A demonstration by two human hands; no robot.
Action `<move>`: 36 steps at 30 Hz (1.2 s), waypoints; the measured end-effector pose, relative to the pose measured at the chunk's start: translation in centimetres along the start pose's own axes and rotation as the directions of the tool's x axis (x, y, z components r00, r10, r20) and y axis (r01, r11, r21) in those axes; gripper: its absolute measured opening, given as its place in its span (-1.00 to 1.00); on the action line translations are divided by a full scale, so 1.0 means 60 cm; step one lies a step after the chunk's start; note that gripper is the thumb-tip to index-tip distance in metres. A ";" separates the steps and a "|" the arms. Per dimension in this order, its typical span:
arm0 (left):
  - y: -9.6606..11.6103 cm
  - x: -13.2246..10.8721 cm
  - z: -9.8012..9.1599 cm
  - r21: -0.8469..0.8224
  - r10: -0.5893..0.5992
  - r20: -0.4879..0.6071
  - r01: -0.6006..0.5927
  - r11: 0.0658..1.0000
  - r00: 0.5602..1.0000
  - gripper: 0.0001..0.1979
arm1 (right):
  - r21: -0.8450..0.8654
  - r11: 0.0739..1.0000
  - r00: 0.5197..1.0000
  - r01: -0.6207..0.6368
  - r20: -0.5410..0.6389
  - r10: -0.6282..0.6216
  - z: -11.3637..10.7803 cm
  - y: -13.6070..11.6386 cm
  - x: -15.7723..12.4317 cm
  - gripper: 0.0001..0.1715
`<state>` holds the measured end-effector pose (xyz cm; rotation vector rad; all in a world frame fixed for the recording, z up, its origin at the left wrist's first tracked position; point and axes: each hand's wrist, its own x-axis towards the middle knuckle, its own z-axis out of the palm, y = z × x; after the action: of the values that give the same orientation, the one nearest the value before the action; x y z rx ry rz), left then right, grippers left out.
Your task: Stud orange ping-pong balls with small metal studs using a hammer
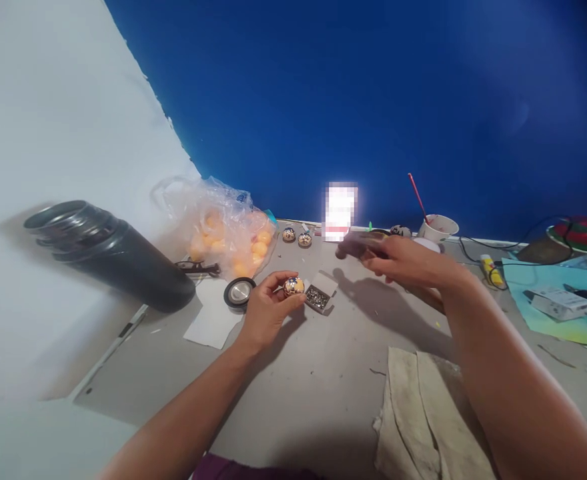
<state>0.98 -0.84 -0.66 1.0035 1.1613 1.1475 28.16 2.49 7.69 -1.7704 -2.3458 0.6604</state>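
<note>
My left hand point(268, 310) pinches an orange ball point(293, 287) partly covered with shiny metal studs that look like thumbtack heads. Just right of it, a small open box point(317, 298) filled with silver thumbtacks lies on the table. Raised above the table, my right hand point(398, 257) is closed around what looks like a hammer point(356, 245). Its dark head is smeared by motion, and part of the handle shows under the wrist. Behind the left hand sit two balls point(289, 235) with shiny studded surfaces.
A clear plastic bag point(223, 227) holds several orange balls. A dark bottle point(118, 260) stands at left, near its round lid point(240, 292) and white paper point(208, 313). At right are folded cloth point(418, 407), a white cup point(438, 228), a small box point(561, 303) and cables.
</note>
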 end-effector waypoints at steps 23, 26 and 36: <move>0.008 -0.004 0.008 0.033 0.020 0.039 -0.021 0.999 0.999 -0.55 | 0.272 0.903 0.942 0.334 -0.117 -0.313 0.019 -0.095 -0.032 -0.64; 0.011 -0.006 0.008 0.028 0.028 0.019 -0.029 0.999 0.999 -0.57 | 0.300 0.907 0.955 0.297 -0.080 -0.286 0.018 -0.099 -0.033 -0.64; 0.005 0.003 -0.003 -0.273 -0.128 0.182 0.175 0.946 0.975 -0.51 | -0.136 0.989 0.999 0.052 0.020 -0.050 -0.010 -0.025 -0.018 -0.78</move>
<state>0.77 -0.62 -0.42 0.7535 0.8946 1.0547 27.34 1.30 9.01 -1.7564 -2.4930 0.5208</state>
